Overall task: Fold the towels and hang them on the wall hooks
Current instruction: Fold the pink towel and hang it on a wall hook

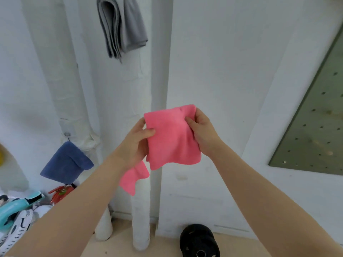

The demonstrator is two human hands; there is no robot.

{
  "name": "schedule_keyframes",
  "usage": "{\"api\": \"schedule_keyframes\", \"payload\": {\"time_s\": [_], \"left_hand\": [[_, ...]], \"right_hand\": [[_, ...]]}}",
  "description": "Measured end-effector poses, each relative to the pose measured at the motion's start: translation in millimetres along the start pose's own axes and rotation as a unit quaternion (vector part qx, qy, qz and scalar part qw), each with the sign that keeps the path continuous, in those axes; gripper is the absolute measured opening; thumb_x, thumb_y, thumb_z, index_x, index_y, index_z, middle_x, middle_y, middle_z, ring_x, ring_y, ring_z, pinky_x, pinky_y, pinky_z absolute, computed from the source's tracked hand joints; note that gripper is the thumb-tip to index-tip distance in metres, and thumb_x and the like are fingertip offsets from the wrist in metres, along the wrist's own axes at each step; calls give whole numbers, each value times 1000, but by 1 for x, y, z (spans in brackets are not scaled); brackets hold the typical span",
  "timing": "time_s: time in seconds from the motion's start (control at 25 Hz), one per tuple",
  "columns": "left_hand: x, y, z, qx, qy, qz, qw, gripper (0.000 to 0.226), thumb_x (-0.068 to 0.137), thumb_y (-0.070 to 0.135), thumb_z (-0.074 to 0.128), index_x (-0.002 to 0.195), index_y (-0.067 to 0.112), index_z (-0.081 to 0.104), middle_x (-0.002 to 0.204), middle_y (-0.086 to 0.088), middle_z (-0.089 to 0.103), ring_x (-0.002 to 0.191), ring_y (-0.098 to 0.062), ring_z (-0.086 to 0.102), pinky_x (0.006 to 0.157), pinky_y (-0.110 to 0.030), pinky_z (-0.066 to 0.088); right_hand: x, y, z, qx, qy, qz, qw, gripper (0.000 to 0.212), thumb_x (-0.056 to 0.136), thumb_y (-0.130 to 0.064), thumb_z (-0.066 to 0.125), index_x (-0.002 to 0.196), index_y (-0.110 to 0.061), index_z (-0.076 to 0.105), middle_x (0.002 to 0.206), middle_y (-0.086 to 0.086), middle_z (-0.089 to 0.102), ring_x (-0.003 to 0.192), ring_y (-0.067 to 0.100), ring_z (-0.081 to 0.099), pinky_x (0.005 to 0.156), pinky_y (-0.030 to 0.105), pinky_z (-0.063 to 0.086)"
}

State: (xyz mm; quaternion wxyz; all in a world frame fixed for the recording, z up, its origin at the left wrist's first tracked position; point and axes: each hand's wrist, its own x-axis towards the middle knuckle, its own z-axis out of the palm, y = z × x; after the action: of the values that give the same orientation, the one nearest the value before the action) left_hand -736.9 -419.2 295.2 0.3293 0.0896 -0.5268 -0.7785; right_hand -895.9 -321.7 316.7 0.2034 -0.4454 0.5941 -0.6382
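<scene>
pink towel point(172, 138) – soft, matt cloth – against rough white wall point(222, 71).

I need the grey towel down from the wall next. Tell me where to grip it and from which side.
Grip the grey towel around its hanging folded layers, near the lower end, coming from the front. It hangs flat against the wall with stacked folds on its left, so probably pinch all layers together, then lift upward; its hook is out of view.

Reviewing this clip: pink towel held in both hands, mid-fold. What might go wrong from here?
1. A loose flap of the pink towel dangles below the left hand, so the fold may come out uneven.
2. Both the left and right hand pinch only the towel's edges; a slipped grip could drop it near the black object on the floor.
</scene>
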Motion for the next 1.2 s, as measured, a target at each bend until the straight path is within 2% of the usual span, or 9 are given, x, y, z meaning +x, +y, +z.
{"api": "schedule_keyframes", "payload": {"time_s": [0.12, 0.28, 0.36, 0.44, 0.56, 0.72, 0.84, 0.96, 1.2], "left_hand": [[11, 30, -8, -47, -55, -58, 996, 47, 80, 48, 50, 116, 18, 61, 81, -9, 67, 68, -21, 61, 61, -26, 49], [2, 70, -27, 177, -29, 9, 984, 33, 95, 28, 44, 127, 27, 52, 103, -4, 68, 89, -19, 61, 76, -30, 52], [-15, 88, -45, 195, -34, 7, 980, 43, 92, 30, 49, 134, 37, 42, 103, -8, 63, 88, -23, 58, 76, -32, 53], [-37, 110, -63, 215, -36, 7, 976, 45, 93, 27, 49, 134, 40, 38, 84, -9, 67, 75, -21, 65, 72, -32, 57], [-64, 142, -82, 311, 1, 55, 949, 33, 96, 18, 44, 130, 21, 46, 65, -4, 67, 61, -14, 67, 67, -28, 58], [-83, 190, -109, 373, 78, 106, 918, 14, 92, 10, 51, 104, 17, 57, 63, 0, 64, 54, -9, 59, 58, -19, 53], [-88, 219, -134, 385, 123, 138, 904, 6, 90, 9, 55, 92, 13, 57, 63, -1, 62, 51, -7, 56, 55, -18, 49], [-81, 243, -155, 363, 173, 171, 899, 7, 92, 15, 51, 95, 11, 56, 69, -2, 63, 53, -6, 59, 56, -17, 51], [-40, 292, -201, 349, 219, 226, 883, 11, 96, 16, 43, 98, 11, 53, 69, -1, 62, 49, -2, 57, 55, -14, 51]], "right_hand": [[23, -19, 24, 36, -95, -11, 995, 24, 93, -1, 45, 89, -19, 60, 71, -11, 65, 65, 4, 58, 64, 21, 47], [28, -44, 80, -2, -184, -46, 982, 24, 90, 2, 47, 103, -13, 61, 91, 3, 66, 85, 15, 61, 81, 31, 50], [23, -56, 108, -14, -164, -68, 984, 24, 88, 1, 51, 105, -13, 61, 99, 4, 65, 91, 15, 60, 86, 30, 49], [15, -68, 138, -26, -145, -83, 986, 19, 86, -2, 56, 104, -9, 61, 101, 4, 64, 87, 12, 61, 81, 25, 52], [4, -85, 184, -24, -126, -100, 987, 15, 87, -5, 58, 99, -9, 64, 90, 3, 65, 69, 6, 62, 64, 19, 53], [11, -103, 236, -36, -109, -126, 985, 13, 87, -7, 56, 98, -9, 64, 86, 3, 67, 77, 11, 62, 74, 30, 53], [21, -116, 272, -49, -115, -154, 980, 7, 91, -12, 53, 92, -18, 57, 89, -5, 63, 82, 7, 59, 77, 24, 49], [41, -131, 303, -56, -77, -178, 979, 16, 93, -18, 48, 83, -30, 52, 80, -6, 61, 73, 9, 56, 69, 25, 47], [116, -155, 349, -81, -35, -248, 965, 10, 93, -17, 46, 94, -21, 55, 80, -11, 56, 78, 10, 52, 74, 22, 42]]}}
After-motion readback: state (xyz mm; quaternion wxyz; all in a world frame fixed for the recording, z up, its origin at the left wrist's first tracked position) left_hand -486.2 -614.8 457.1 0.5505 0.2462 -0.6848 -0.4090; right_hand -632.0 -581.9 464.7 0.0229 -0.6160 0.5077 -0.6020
